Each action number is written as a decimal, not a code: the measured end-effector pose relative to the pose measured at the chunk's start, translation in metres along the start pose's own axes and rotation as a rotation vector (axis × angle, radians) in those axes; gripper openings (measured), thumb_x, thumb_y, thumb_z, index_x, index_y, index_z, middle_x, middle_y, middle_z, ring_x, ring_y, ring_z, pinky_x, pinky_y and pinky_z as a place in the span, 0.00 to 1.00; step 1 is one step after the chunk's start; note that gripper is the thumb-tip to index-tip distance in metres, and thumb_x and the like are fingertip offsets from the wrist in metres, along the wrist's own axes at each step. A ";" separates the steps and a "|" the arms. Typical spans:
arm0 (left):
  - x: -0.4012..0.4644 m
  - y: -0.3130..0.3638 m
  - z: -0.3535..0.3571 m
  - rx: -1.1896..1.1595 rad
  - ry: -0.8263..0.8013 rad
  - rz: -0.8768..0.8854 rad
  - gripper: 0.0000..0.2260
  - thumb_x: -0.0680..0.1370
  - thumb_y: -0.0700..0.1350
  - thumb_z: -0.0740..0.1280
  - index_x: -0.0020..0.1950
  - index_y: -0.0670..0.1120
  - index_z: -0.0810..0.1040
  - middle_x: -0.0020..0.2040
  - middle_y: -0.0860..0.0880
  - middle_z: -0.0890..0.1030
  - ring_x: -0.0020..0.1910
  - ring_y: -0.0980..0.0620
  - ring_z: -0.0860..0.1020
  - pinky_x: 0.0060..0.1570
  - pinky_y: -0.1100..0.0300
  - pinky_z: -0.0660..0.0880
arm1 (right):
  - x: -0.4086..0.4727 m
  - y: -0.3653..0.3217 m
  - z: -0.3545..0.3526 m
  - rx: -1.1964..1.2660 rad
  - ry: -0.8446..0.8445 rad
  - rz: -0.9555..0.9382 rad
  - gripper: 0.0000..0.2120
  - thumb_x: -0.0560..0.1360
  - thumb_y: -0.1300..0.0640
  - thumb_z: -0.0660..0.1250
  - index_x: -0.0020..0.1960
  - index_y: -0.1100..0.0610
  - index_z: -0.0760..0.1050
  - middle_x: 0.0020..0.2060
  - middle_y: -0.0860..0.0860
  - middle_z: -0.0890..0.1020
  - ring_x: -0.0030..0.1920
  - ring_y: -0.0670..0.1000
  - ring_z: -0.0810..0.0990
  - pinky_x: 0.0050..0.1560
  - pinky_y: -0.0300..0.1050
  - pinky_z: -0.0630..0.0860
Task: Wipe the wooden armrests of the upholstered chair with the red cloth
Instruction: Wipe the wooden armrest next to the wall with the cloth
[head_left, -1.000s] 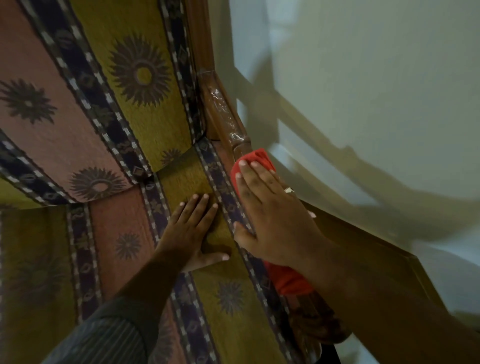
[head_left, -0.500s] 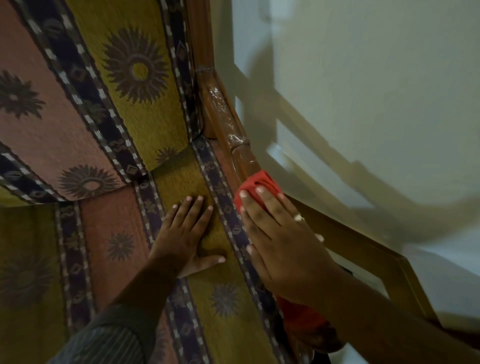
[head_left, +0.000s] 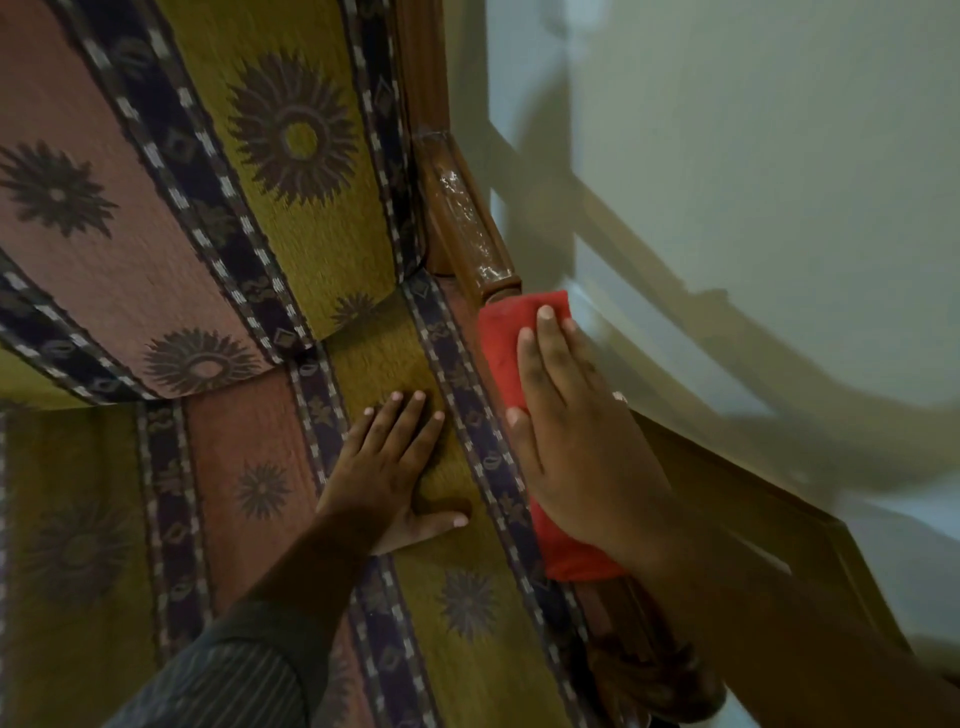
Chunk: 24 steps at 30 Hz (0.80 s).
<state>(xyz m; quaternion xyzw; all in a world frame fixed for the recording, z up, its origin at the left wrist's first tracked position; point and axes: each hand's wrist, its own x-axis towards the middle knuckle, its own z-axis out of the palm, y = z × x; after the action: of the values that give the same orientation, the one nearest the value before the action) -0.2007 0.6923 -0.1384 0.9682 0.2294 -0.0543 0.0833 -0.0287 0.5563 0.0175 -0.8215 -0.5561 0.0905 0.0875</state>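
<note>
The upholstered chair (head_left: 234, 291) fills the left of the view, its fabric striped olive, pink and navy with sunburst motifs. Its glossy wooden right armrest (head_left: 460, 208) runs from the backrest down toward me. The red cloth (head_left: 506, 358) is wrapped over the armrest's middle stretch. My right hand (head_left: 576, 441) lies flat on the cloth with fingers extended, pressing it onto the wood. My left hand (head_left: 389, 467) rests palm down, fingers spread, on the olive stripe of the seat cushion beside the armrest, holding nothing. The armrest under the cloth is hidden.
A pale wall (head_left: 753, 182) stands close on the right, crossed by shadows. A light wooden frame edge (head_left: 779, 519) slants along the lower right beside the chair. The armrest's carved front end (head_left: 654, 675) shows at the bottom.
My right hand slid the red cloth back along the armrest toward me, then forward again toward the backrest joint. My left hand stayed planted on the seat.
</note>
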 end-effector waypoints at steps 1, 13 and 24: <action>0.000 0.000 0.001 -0.001 0.004 0.003 0.53 0.67 0.82 0.50 0.81 0.48 0.51 0.82 0.43 0.51 0.81 0.41 0.48 0.76 0.39 0.50 | -0.003 0.001 -0.001 -0.070 0.001 -0.036 0.32 0.82 0.48 0.49 0.81 0.59 0.45 0.82 0.58 0.48 0.81 0.59 0.47 0.77 0.54 0.52; -0.001 0.000 -0.002 0.020 -0.026 -0.011 0.54 0.66 0.83 0.44 0.82 0.49 0.47 0.82 0.45 0.46 0.81 0.42 0.43 0.78 0.40 0.45 | 0.099 -0.014 -0.006 -0.165 -0.020 -0.104 0.35 0.83 0.44 0.51 0.81 0.62 0.40 0.81 0.60 0.42 0.81 0.59 0.41 0.80 0.56 0.45; 0.027 -0.021 -0.007 0.055 -0.008 0.106 0.55 0.64 0.85 0.44 0.81 0.51 0.41 0.82 0.46 0.41 0.80 0.45 0.39 0.77 0.44 0.36 | 0.097 -0.012 -0.007 -0.224 -0.004 -0.134 0.34 0.82 0.54 0.56 0.81 0.63 0.44 0.81 0.60 0.45 0.81 0.60 0.43 0.81 0.59 0.47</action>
<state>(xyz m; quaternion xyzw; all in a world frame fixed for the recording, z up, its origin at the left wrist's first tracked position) -0.1855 0.7244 -0.1381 0.9807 0.1761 -0.0602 0.0602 -0.0027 0.6502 0.0220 -0.7871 -0.6164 0.0234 0.0000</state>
